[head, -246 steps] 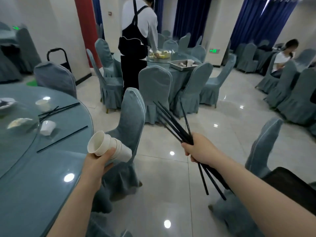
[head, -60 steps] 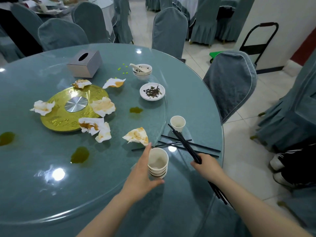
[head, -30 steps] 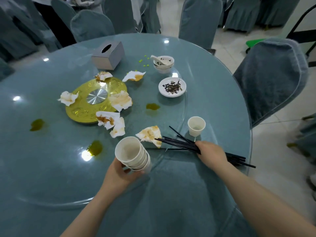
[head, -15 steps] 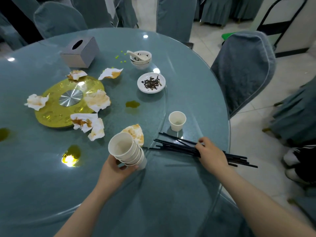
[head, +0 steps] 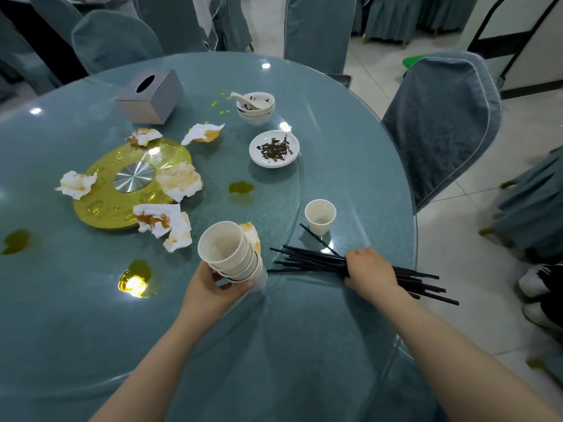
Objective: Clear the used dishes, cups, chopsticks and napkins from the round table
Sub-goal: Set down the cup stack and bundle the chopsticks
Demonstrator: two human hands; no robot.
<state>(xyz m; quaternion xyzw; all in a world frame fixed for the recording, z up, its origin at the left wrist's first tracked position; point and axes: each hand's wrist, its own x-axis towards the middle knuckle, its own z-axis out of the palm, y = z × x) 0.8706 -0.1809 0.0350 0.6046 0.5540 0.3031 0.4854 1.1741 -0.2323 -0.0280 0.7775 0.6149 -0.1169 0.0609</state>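
My left hand (head: 213, 286) grips a tilted stack of white paper cups (head: 231, 254) just above the round table (head: 350, 166). My right hand (head: 370, 272) is closed over a bundle of black chopsticks (head: 307, 260) that lies flat near the table's right edge. One single paper cup (head: 320, 216) stands upright just beyond the chopsticks. Farther back sit a small white plate (head: 274, 149) with dark scraps and a stack of white bowls (head: 256, 108) with a spoon. Several stained napkins (head: 179, 184) lie around the gold turntable hub (head: 128, 184).
A grey tissue box (head: 150, 95) stands at the back of the table. Oily puddles (head: 240, 187) dot the glass turntable. Covered chairs (head: 438, 126) ring the table, one close at the right. A black trolley frame (head: 515, 41) stands by the far right wall.
My right hand has gathered the loose chopsticks on the table into its bundle and drawn them slightly toward me. My left hand keeps the cup stack tilted above the table.
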